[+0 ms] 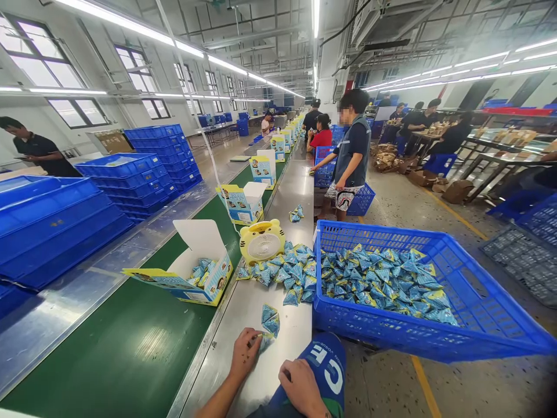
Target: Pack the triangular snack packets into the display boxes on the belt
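Over the steel worktop (250, 307), my left hand (244, 352) has its fingers closed on the edge of a small blue triangular snack packet (266, 341). Just beyond it lie blue packets (270, 319). My right hand (299, 380) rests loosely curled on my leg, with no item visible in it. A heap of the same packets (296, 270) spreads over the worktop ahead. To its left, an open display box (213, 284) with a raised white lid stands on the green conveyor belt (126, 342), with packets inside.
A blue plastic basket (391, 325) full of packets stands at my right. A yellow fan (262, 242) sits behind the heap. More display boxes (243, 203) line the belt. A person (354, 151) stands farther along; stacked blue crates (65, 215) are at left.
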Demonstrator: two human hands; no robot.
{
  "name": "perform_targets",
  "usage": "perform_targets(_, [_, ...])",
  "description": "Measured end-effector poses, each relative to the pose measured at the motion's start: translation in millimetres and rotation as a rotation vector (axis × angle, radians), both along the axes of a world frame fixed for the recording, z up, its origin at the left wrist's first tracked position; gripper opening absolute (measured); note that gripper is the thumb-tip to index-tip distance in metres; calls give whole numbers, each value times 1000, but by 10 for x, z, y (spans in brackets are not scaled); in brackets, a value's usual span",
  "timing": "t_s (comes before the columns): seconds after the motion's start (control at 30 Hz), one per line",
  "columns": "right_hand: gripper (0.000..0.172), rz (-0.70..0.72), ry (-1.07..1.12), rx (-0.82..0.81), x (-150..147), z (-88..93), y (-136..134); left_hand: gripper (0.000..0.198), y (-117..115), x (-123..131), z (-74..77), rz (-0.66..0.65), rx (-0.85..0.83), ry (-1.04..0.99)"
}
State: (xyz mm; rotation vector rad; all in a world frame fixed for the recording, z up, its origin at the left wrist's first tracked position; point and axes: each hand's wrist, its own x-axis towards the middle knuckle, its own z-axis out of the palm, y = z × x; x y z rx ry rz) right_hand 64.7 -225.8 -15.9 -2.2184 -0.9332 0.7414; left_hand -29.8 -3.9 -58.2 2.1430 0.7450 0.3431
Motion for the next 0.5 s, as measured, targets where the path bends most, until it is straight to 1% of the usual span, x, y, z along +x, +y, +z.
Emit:
perform_targets(0.03, [29,1,-1,0,3,-1,2,42,49,11,29,23,5,-20])
perform_targets(0.1, [30,2,-6,-2,9,-2,6,41,143,11,57,-3,27,-14])
perform_targets(0.17, [30,-2,-7,-11,12,-4,7,39,210,-11,38,-55,59,21])
perform_targets(0.2, [30,0,-6,-15,12,-4,5,38,226,-26,15,-61,74,38])
perform_targets(0.33, [31,3,-9,-7,7,23,-8,33,168,-71,-68,-78,103,116])
perform_targets(0.43, [30,0,-4,-25,7,85,-14,32,70,-47,-63,-108,138,151])
perform_targets(0.5, [30,6,4,-37,8,130,-17,36,46,27,-39,-82,174,145])
